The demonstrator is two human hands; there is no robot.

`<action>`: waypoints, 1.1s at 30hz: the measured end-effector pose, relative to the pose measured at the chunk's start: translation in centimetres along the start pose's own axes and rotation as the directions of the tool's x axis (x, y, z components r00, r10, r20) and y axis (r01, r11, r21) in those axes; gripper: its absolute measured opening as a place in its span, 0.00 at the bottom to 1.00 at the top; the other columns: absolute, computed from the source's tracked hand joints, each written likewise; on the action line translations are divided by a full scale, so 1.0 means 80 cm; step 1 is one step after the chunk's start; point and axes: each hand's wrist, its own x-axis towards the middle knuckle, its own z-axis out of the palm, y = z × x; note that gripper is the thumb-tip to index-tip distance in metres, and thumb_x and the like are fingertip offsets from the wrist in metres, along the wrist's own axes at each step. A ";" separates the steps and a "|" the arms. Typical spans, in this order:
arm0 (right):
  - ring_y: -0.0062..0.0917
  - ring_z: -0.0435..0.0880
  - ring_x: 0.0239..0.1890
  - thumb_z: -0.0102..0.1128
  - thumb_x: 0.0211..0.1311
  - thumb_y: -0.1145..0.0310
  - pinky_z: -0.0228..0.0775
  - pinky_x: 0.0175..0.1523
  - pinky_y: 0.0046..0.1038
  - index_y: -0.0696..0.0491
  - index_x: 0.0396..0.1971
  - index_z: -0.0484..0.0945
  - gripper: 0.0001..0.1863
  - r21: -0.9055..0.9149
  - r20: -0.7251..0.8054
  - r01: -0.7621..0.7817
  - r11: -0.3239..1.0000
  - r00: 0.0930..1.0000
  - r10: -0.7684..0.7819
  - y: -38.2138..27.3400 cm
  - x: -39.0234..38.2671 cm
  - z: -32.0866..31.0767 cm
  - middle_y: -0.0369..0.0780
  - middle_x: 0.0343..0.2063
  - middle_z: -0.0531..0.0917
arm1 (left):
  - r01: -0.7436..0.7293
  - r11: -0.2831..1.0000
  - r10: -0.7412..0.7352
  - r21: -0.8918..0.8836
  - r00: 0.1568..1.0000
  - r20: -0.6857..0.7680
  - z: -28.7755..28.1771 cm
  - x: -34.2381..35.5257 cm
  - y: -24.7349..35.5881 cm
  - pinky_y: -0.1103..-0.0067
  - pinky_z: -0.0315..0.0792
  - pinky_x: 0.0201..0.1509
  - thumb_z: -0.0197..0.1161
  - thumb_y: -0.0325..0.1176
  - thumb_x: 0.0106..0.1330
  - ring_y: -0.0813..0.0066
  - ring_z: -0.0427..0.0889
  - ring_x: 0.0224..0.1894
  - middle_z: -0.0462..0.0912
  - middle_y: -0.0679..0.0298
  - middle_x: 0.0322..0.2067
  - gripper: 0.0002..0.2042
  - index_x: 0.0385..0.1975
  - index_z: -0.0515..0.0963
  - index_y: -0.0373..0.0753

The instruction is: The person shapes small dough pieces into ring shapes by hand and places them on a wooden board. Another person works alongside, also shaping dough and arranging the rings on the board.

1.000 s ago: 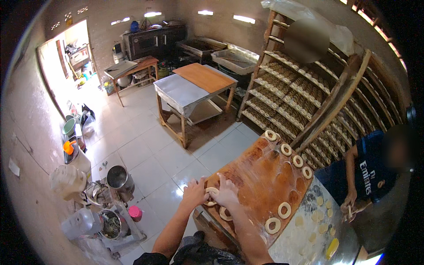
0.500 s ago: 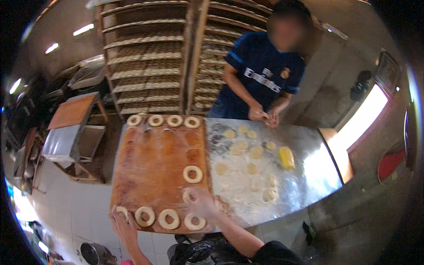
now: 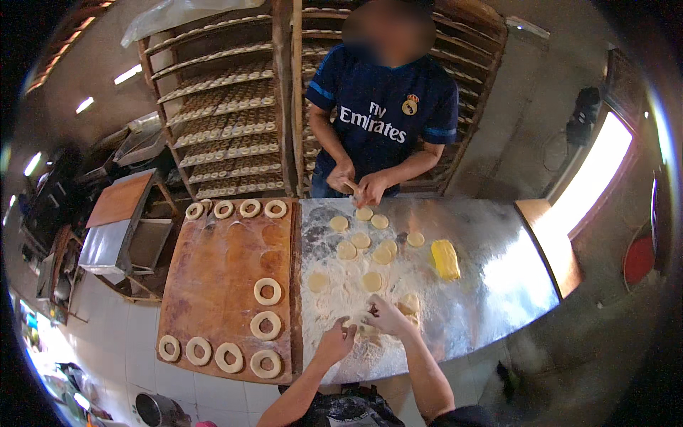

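Both my hands are low over the floury half of the metal table, close together. My left hand (image 3: 337, 340) has its fingers curled at a pale patch; what they hold, if anything, is unclear. My right hand (image 3: 388, 315) is bent at the fingers, thumb apart from them, over a pale dough piece (image 3: 367, 329) that it partly hides. More dough pieces (image 3: 408, 304) lie right beside it. Flat dough rounds (image 3: 371, 282) are scattered farther up the flour. Several dough rings (image 3: 265, 325) rest along the edges of the wooden board (image 3: 220, 285) to the left.
Across the metal table (image 3: 484, 292) a co-worker (image 3: 388, 107) holds a small stick-like thing in both hands. A yellow package (image 3: 445, 260) lies right of the rounds. Behind stand racks (image 3: 228, 107) filled with trays of rings. A small bench (image 3: 117, 220) is at left; a metal pot (image 3: 158, 410) is below.
Both my hands have left the wooden board and moved right to the floury metal. The lower ring near my right hand now lies uncovered. The view has shifted too.
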 end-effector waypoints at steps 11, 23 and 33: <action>0.34 0.81 0.48 0.69 0.52 0.77 0.73 0.54 0.34 0.55 0.64 0.54 0.41 0.102 -0.219 0.203 0.974 0.960 -0.177 -0.028 -0.045 -0.016 0.48 0.45 0.80 | -0.175 0.979 0.172 -0.103 0.984 -0.043 -0.001 -0.023 0.065 0.74 0.78 0.42 0.73 0.32 0.59 0.68 0.86 0.37 0.86 0.54 0.35 0.17 0.44 0.80 0.32; 0.41 0.81 0.49 0.52 0.70 0.50 0.68 0.61 0.42 0.52 0.65 0.65 0.30 0.838 0.096 0.147 0.525 0.908 -0.407 -0.050 -0.005 0.020 0.44 0.35 0.82 | -0.413 0.453 0.214 -0.790 0.911 -0.353 -0.013 -0.039 0.042 0.72 0.77 0.40 0.51 0.23 0.66 0.64 0.83 0.39 0.75 0.62 0.38 0.27 0.66 0.57 0.40; 0.25 0.80 0.30 0.40 0.68 0.29 0.74 0.43 0.27 0.54 0.69 0.56 0.46 0.790 0.053 0.347 0.505 0.782 -0.621 -0.172 0.014 0.119 0.38 0.27 0.82 | -0.462 0.873 0.453 0.159 0.643 -0.617 -0.126 -0.043 -0.016 0.58 0.76 0.33 0.50 0.41 0.74 0.43 0.83 0.29 0.83 0.52 0.25 0.17 0.55 0.68 0.38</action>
